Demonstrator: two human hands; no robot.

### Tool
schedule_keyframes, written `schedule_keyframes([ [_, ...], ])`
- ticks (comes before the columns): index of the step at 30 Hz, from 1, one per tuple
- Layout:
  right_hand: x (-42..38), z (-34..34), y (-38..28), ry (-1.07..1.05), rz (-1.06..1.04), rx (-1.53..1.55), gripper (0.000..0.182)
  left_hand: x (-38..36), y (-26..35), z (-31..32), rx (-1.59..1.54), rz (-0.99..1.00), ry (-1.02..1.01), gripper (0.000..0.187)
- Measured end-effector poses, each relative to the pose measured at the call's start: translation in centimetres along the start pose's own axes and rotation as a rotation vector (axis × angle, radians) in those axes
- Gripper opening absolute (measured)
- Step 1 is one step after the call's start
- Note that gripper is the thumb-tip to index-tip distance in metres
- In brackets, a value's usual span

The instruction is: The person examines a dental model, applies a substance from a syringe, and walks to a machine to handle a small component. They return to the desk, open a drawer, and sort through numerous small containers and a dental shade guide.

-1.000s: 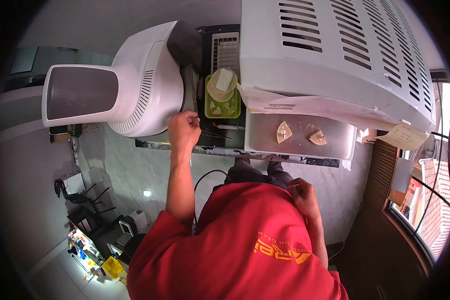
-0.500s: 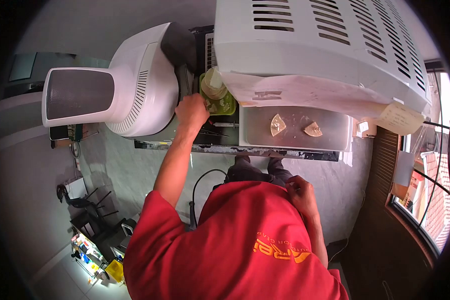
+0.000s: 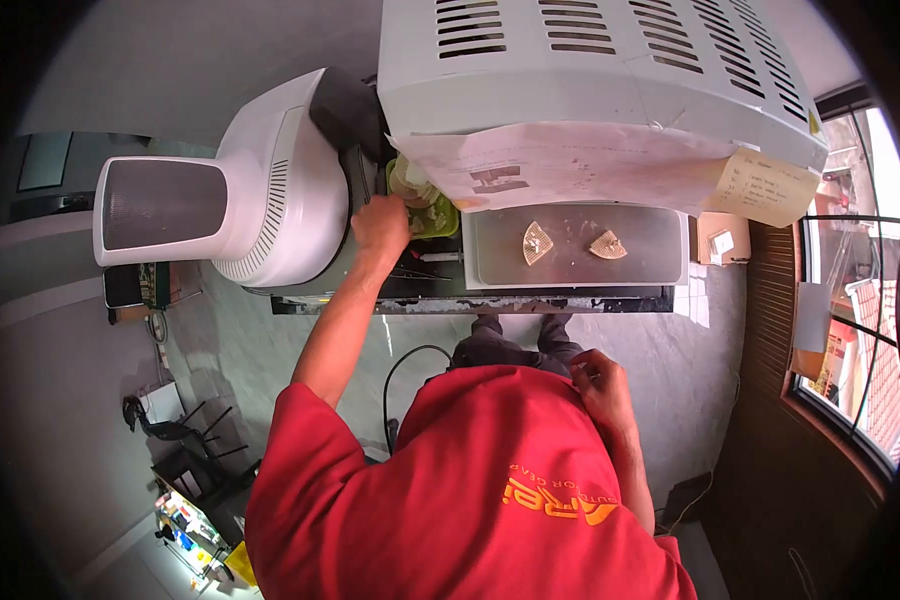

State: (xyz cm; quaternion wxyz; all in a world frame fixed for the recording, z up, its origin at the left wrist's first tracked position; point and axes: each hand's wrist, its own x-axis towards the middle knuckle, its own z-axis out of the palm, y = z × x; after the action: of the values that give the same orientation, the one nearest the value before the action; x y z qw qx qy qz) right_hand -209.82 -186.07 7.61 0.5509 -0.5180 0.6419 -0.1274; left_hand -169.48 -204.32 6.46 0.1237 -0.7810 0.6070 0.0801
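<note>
My left hand (image 3: 381,230) reaches over the dark counter, its fingers curled beside a green basket (image 3: 436,222). A thin dark strip shows just beyond the fingertips; I cannot tell whether they grip it. Pale round pieces (image 3: 410,182) lie in the basket. Close to the hand's right are a syringe-like tool (image 3: 440,257) and thin dark tools (image 3: 410,273). Held at my waist, my right hand (image 3: 605,388) has bent, closed fingers that hide their contents. Two wedge-shaped mesh pieces (image 3: 537,245), (image 3: 607,245) with small pale bits rest on a metal tray (image 3: 570,275).
A large white vented machine (image 3: 590,80) overhangs the tray, papers (image 3: 560,165) hanging from its front. Left of my hand stands a rounded white machine (image 3: 280,190). A small cardboard box (image 3: 722,238) is right of the tray. A window (image 3: 860,270) is at far right.
The view has shifted, so the machines and tray appear farther left. My left hand remains beside the basket, slightly lower in view. My right hand stays at my waist.
</note>
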Motion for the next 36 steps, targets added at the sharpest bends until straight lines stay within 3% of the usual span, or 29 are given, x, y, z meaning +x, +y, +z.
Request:
schedule_keyframes([
  [12,-0.8,0.0,-0.7,0.011,-0.002,0.020,0.017,-1.5,-0.4,-2.1,-0.105,0.003,0.034,0.018],
  [16,-0.9,-0.4,-3.0,-0.037,-0.053,0.051,0.016,-5.1,-2.1,-5.0,-0.537,0.032,0.062,0.014],
  [19,-0.9,-0.9,-7.0,-0.150,-0.191,0.071,0.014,-9.4,-2.0,-7.7,-0.926,0.089,-0.063,0.010],
  [22,-0.7,-0.8,-11.6,-0.126,-0.395,-0.020,0.013,-14.1,0.0,-9.1,-1.223,0.186,-0.232,0.009],
  [25,-0.5,0.8,-16.1,0.062,-0.676,0.137,0.014,-16.9,2.0,-8.7,-1.259,0.336,-0.227,0.010],
  [29,0.7,2.4,-15.8,-0.121,-0.467,0.383,0.012,-18.3,4.0,-8.0,-1.344,0.369,-0.119,0.008],
  [36,1.1,3.0,-16.9,-0.161,-0.412,0.457,0.008,-19.0,4.2,-8.4,-1.489,0.277,-0.070,0.005],
])
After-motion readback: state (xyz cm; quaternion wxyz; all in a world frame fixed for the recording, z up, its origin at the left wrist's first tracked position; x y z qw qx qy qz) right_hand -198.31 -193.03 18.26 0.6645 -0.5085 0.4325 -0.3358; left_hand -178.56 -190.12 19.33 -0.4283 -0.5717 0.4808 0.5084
